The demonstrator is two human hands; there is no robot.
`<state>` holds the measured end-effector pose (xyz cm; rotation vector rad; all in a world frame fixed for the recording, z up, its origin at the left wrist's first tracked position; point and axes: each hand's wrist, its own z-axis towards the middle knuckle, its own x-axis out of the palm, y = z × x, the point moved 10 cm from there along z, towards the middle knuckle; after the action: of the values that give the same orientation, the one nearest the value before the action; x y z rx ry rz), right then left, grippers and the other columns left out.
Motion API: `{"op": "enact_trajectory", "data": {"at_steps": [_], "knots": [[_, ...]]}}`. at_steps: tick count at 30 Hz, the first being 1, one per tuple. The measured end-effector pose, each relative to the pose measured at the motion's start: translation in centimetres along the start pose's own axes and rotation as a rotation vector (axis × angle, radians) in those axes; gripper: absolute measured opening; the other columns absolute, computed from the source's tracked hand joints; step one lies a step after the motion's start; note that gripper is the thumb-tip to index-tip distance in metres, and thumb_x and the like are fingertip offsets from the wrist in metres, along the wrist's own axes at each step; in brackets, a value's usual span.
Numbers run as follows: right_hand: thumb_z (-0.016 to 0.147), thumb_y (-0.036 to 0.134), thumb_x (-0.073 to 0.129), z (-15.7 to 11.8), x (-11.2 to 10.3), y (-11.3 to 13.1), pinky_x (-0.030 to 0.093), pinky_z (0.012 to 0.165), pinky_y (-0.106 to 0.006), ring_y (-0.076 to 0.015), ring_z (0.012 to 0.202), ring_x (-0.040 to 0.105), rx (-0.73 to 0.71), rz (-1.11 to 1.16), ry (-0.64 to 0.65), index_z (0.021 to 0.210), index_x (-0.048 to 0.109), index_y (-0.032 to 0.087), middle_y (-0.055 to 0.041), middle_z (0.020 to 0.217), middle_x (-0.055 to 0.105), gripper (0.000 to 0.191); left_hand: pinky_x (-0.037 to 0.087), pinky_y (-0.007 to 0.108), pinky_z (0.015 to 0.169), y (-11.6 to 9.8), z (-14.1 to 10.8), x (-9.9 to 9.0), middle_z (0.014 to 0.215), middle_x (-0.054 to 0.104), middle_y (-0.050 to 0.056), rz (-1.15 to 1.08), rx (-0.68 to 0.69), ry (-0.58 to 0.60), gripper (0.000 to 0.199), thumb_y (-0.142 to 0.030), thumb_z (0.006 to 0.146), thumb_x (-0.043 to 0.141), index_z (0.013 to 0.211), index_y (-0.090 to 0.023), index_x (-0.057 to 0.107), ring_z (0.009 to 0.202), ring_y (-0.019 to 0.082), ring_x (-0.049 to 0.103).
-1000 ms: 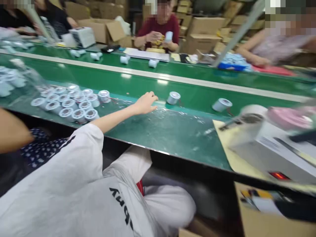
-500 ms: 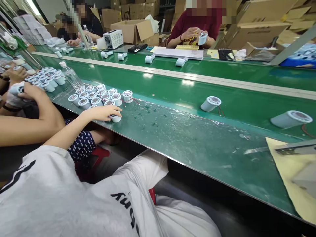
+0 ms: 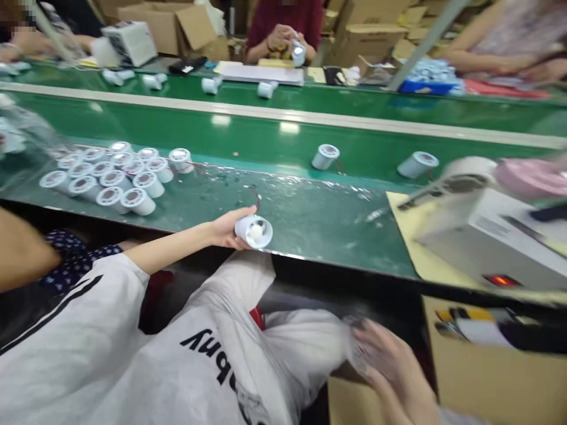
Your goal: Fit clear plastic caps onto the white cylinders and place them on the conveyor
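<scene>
My left hand (image 3: 228, 229) is wrapped round a light blue fan housing (image 3: 264, 237), held tilted over the table's front edge. Its open end faces me and shows a white hub inside; thin dark wires rise behind it. To the left, several similar housings (image 3: 113, 178) stand close together on the green table (image 3: 305, 227). My right hand (image 3: 394, 366) is at the lower right beside my knee, smeared by motion. A greyish, see-through blur (image 3: 357, 348) lies at its fingers, and I cannot make out what it is.
Two housings stand on the green belt (image 3: 372, 144), farther back. A white machine (image 3: 496, 236) with a lit red switch sits on yellow paper at the right. Across the belt a person in a dark red top (image 3: 283, 29) handles a housing. A plastic bottle (image 3: 35, 127) blurs at left.
My left hand has lifted a fan housing from the group and brought it right, tilted towards me. My right hand has come into view. The view has swung right.
</scene>
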<state>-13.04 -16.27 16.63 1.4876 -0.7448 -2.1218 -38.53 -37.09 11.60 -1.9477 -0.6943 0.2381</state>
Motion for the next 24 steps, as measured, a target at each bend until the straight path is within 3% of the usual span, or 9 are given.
{"op": "enact_trajectory", "data": {"at_steps": [2, 4, 8, 10, 13, 15, 20, 24], "knots": [[0.104, 0.035, 0.052, 0.8, 1.6, 3.3, 0.062, 0.085, -0.041, -0.0297, 0.11, 0.068, -0.161, -0.202, -0.027, 0.142, 0.059, 0.029, -0.0136, 0.127, 0.061, 0.039, 0.025, 0.019, 0.035, 2.3, 1.8, 5.5, 0.055, 0.048, -0.001, 0.0, -0.129, 0.209, 0.065, -0.081, 0.074, 0.053, 0.079, -0.016, 0.055, 0.041, 0.008, 0.036], [0.1, 0.029, 0.057, 2.3, 3.0, 5.6, 0.062, 0.086, -0.043, -0.031, 0.109, 0.066, -0.261, -0.404, -0.084, 0.138, 0.063, 0.029, -0.0152, 0.129, 0.059, 0.039, 0.034, 0.021, 0.039, 3.5, 3.0, 9.6, 0.059, 0.053, 0.0, 0.061, -0.165, 0.328, 0.055, -0.069, 0.073, 0.065, 0.079, -0.015, 0.059, 0.046, 0.01, 0.044], [0.091, 0.017, 0.064, 4.7, 3.9, 5.2, 0.062, 0.078, -0.046, -0.0341, 0.105, 0.063, -0.157, -0.632, -0.099, 0.131, 0.069, 0.029, -0.0166, 0.137, 0.059, 0.043, 0.034, 0.021, 0.042, 3.4, 3.6, 14.6, 0.066, 0.058, -0.002, 0.167, -0.154, 0.487, 0.034, -0.048, 0.077, 0.072, 0.086, -0.015, 0.067, 0.051, 0.01, 0.047], [0.085, 0.012, 0.067, 4.6, 3.6, 3.7, 0.062, 0.074, -0.044, -0.0353, 0.107, 0.063, -0.045, -0.568, -0.054, 0.116, 0.075, 0.026, -0.0162, 0.139, 0.058, 0.034, 0.037, 0.021, 0.048, 2.2, 3.7, 15.3, 0.07, 0.06, -0.001, 0.248, -0.078, 0.47, 0.024, -0.04, 0.081, 0.07, 0.084, -0.015, 0.07, 0.058, 0.011, 0.05], [0.081, 0.014, 0.074, 3.8, 3.6, 1.9, 0.062, 0.077, -0.042, -0.0342, 0.112, 0.064, 0.072, -0.259, 0.011, 0.092, 0.074, 0.023, -0.0147, 0.134, 0.059, 0.014, 0.048, 0.025, 0.076, -1.1, 3.7, 14.5, 0.086, 0.069, 0.001, 0.474, 0.24, 0.259, 0.017, -0.032, 0.086, 0.066, 0.086, -0.017, 0.074, 0.082, 0.015, 0.06], [0.082, 0.022, 0.077, 3.5, 3.8, 1.1, 0.062, 0.083, -0.043, -0.031, 0.109, 0.068, 0.123, -0.025, 0.011, 0.084, 0.07, 0.021, -0.0137, 0.129, 0.06, 0.007, 0.048, 0.031, 0.092, -2.8, 2.9, 14.1, 0.097, 0.072, 0.003, 0.582, 0.443, 0.125, 0.017, -0.031, 0.087, 0.068, 0.094, -0.018, 0.076, 0.094, 0.019, 0.063], [0.092, 0.034, 0.066, 3.4, 3.6, 0.2, 0.058, 0.087, -0.041, -0.0263, 0.1, 0.07, 0.198, 0.234, -0.129, 0.078, 0.068, 0.021, -0.0114, 0.112, 0.065, 0.019, 0.05, 0.039, 0.099, -2.0, 2.5, 13.6, 0.11, 0.069, 0.008, 0.587, 0.568, 0.056, 0.045, -0.042, 0.072, 0.089, 0.11, -0.021, 0.076, 0.106, 0.024, 0.064], [0.092, 0.033, 0.063, 2.9, 3.5, -0.5, 0.058, 0.073, -0.033, -0.0233, 0.093, 0.07, 0.291, 0.346, -0.166, 0.073, 0.068, 0.022, -0.0091, 0.103, 0.067, 0.023, 0.05, 0.047, 0.106, -0.5, 2.6, 13.8, 0.131, 0.06, 0.014, 0.666, 0.603, 0.179, 0.067, -0.05, 0.061, 0.094, 0.12, -0.024, 0.075, 0.124, 0.032, 0.059]]}}
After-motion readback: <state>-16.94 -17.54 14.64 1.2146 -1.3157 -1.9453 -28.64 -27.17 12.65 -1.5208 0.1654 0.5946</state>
